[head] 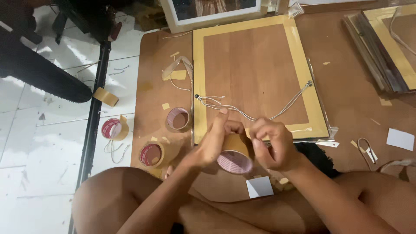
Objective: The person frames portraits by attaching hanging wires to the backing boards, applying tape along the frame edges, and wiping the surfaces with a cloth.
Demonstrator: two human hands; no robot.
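**Four tape rolls, one in hand**

Tape rolls: one held, three lying left (178,119), (151,154), (112,128). One frame back (255,73), strung with cord (260,110). Left hand (215,141) curled around the tape roll (234,154); right hand (271,143) pinches its rim, above the board's (355,86) near edge. Bare board lies to the right.
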